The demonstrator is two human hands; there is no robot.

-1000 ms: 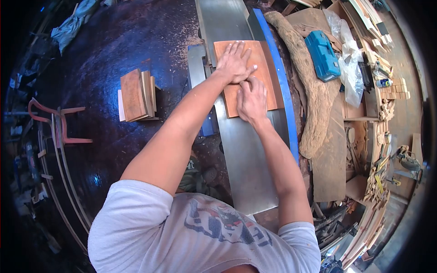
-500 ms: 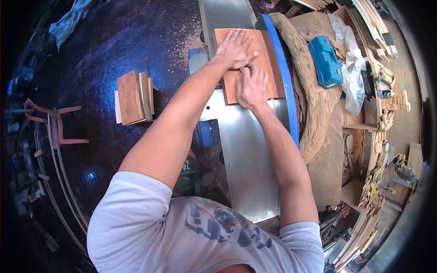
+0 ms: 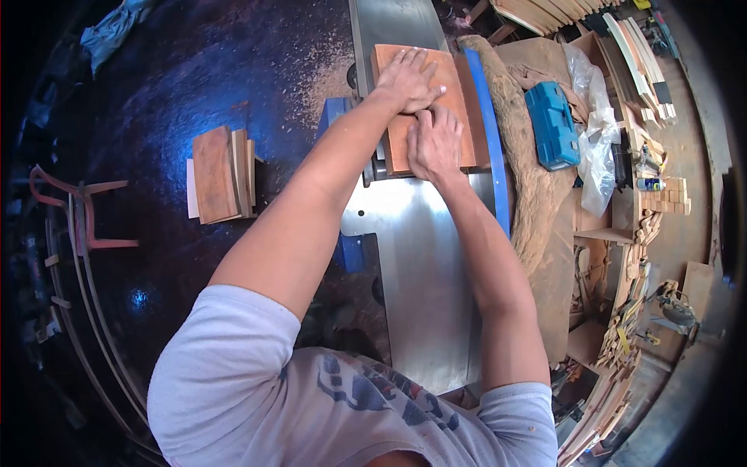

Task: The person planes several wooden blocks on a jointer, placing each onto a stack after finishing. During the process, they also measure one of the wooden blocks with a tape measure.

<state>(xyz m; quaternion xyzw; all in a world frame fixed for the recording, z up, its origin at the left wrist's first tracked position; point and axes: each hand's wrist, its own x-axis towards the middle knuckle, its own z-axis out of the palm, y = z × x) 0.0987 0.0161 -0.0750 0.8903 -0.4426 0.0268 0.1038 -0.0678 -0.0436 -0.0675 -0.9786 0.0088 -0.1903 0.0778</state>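
Observation:
A reddish-brown wooden board lies flat on the metal bed of a jointer, its right side along the upright fence with a blue edge. My left hand rests flat across the far half of the board, fingers spread. Closer to me, my right hand presses on the board's near end with bent fingers, its wrist past the end. The undersides of both palms are hidden. Just this side of the board, a dark slot crosses the bed.
Several board pieces stand stacked at the left, with a red chair frame beyond. Shavings litter the floor. Right of the fence lie a rough log, a teal case and clear plastic.
The board and both hands have slid forward along the bed, away from me, uncovering the dark slot behind the board. My view has shifted slightly.

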